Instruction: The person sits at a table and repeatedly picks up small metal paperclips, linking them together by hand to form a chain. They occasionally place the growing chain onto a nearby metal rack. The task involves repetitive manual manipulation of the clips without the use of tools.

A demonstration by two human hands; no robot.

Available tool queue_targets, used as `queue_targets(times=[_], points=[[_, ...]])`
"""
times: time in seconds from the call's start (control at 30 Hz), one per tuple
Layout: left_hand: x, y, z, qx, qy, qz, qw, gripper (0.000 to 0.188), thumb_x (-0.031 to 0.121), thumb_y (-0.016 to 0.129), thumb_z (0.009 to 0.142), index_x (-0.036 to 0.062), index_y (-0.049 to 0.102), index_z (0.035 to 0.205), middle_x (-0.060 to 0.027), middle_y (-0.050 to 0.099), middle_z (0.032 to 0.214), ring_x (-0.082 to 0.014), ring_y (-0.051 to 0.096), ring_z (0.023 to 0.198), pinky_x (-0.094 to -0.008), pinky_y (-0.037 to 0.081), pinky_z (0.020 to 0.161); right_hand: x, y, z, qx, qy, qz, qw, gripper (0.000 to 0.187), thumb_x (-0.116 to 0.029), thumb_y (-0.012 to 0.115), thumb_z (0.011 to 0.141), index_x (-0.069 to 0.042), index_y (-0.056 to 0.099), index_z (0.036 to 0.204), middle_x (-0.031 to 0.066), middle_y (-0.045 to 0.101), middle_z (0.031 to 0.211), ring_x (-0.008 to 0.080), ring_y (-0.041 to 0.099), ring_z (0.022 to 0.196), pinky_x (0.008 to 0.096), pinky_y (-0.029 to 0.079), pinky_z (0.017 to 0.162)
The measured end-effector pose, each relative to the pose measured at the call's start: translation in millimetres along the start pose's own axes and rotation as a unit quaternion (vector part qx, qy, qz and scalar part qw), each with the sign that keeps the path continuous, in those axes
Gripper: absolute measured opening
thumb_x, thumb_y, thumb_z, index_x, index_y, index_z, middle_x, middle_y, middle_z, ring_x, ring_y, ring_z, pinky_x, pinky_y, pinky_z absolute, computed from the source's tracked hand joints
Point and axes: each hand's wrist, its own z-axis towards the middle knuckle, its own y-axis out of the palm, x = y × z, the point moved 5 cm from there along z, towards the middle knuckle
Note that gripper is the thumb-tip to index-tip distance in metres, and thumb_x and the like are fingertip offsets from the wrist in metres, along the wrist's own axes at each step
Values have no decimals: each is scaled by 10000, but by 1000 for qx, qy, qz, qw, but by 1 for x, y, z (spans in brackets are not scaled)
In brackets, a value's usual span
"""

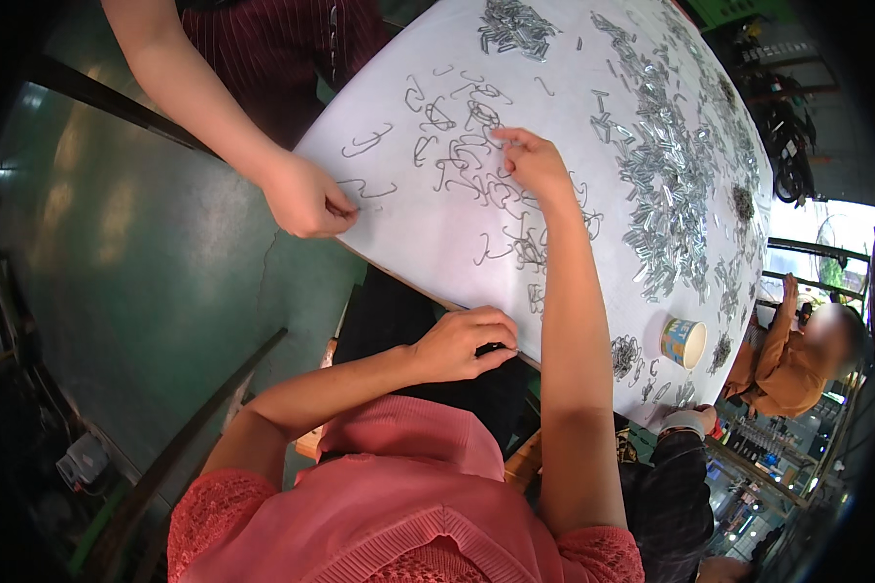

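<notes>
Bent wire hooks (467,155) lie in a loose, tangled spread on the white table (428,257). Into their far part reaches my right hand (537,167), its index finger stretched out at the wires and its thumb apart. I see nothing held in it. By the near table edge rests my left hand (465,342), with curled fingers drawn toward the thumb; whatever lies between the tips is too small to make out. To the right of my right forearm, many short shiny metal pieces (666,175) cover the table.
At the left, another person's hand (306,199) is by the table edge near a few hooks. A paper cup (683,342) stands at the right beside a small wire pile (625,356). Another metal heap (515,31) lies at the far side. A gloved hand (688,422) touches the right edge.
</notes>
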Motion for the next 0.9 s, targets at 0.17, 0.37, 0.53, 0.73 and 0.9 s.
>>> queue_targets(times=[0.17,0.37,0.53,0.73,0.9], points=[[-5,-2,2,-5,-10,9,1000,121,44,699,778,38,640,884,-58,628,958,-215,628,822,-310,519,701,-11,1,8,22,-13,-69,997,286,-91,509,835,-107,690,1057,50,611,681,119,551,617,274,446,604],[-5,-3,1,-9,-28,15,999,122,53,699,784,38,644,892,-60,629,966,-216,628,819,-305,518,694,-11,0,23,-15,-16,-91,996,312,-97,517,806,-145,695,1057,70,637,708,148,588,652,291,466,637],[-4,-4,3,-15,-35,12,999,119,57,698,787,41,646,894,-58,628,966,-206,629,807,-297,516,644,-15,-9,24,35,-23,-111,993,324,-64,508,807,-65,660,1093,-4,536,655,84,481,610,239,404,585],[-10,-5,3,-7,-24,13,1000,118,55,699,785,43,648,891,-48,630,961,-199,630,806,-292,516,622,-23,-20,14,51,9,-3,999,291,-98,530,860,-50,625,1131,-12,548,678,51,456,584,207,349,511],[-11,-6,5,-2,-40,7,999,91,77,685,796,38,639,864,-48,627,960,-190,628,778,-287,541,616,-25,-18,28,32,-39,60,997,202,-119,605,862,-36,661,1037,-21,557,693,44,448,569,197,334,497]])
